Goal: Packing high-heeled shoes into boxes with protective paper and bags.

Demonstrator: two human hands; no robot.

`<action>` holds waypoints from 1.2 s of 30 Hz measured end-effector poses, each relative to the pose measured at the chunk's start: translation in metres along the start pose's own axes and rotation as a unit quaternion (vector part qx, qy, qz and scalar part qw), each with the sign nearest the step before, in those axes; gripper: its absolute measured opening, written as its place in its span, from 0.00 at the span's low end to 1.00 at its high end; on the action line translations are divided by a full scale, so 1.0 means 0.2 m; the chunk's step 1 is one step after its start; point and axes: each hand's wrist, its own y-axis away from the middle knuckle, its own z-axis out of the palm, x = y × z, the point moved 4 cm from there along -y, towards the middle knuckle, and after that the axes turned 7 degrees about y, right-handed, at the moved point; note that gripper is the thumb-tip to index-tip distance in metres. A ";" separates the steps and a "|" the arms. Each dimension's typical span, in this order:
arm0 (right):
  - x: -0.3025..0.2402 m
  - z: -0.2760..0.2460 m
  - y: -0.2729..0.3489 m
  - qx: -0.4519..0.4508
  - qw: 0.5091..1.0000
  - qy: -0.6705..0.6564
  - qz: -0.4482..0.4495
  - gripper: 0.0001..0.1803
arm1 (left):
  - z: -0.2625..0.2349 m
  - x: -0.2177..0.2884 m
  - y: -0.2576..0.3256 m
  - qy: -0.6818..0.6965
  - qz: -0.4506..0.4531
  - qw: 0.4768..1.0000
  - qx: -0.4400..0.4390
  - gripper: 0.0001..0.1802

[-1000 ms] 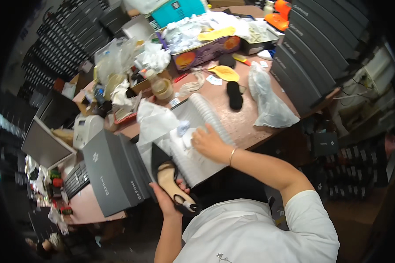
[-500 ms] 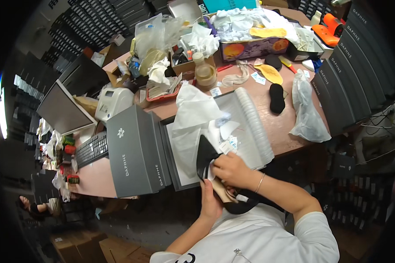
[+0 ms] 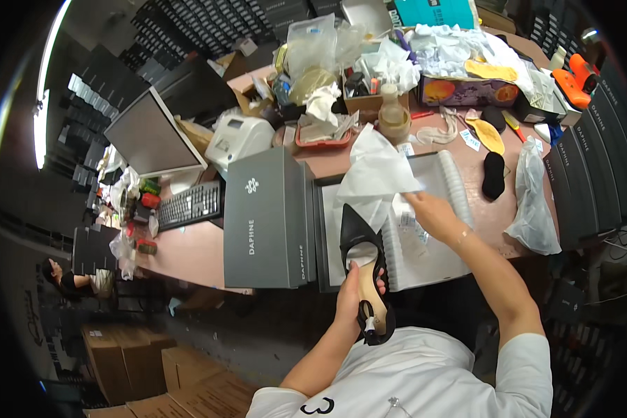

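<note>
My left hand (image 3: 355,296) clamps a black shoe (image 3: 366,275) while my right hand (image 3: 432,212) pinches white tissue (image 3: 376,167) above the cluttered pink table (image 3: 188,251), dark boxes (image 3: 599,139) stacked all round.

Shoe stockroom packing desk: stacked dark shoeboxes (image 3: 609,146) line the walls, with a label printer (image 3: 240,139), monitor (image 3: 150,136), keyboard (image 3: 188,204) and loose insoles (image 3: 491,136).

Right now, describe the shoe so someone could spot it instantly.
Start at the grey shoebox lid on the pink desk. Just right of it, over the open box, the left hand holds a black pointed pump, the only footwear with a tan insole.
</note>
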 end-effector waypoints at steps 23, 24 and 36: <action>-0.49 -0.12 0.21 0.233 0.968 -0.088 0.012 0.21 | 0.17 -0.25 0.05 0.021 0.153 0.983 -0.096 0.18; -0.48 -0.11 0.20 0.261 0.964 -0.036 0.033 0.22 | 0.18 -0.26 0.05 0.003 0.178 0.980 -0.090 0.18; 0.29 0.30 -0.21 -0.064 0.986 0.155 -0.013 0.12 | 0.04 -0.04 -0.16 0.108 -0.021 0.989 -0.102 0.29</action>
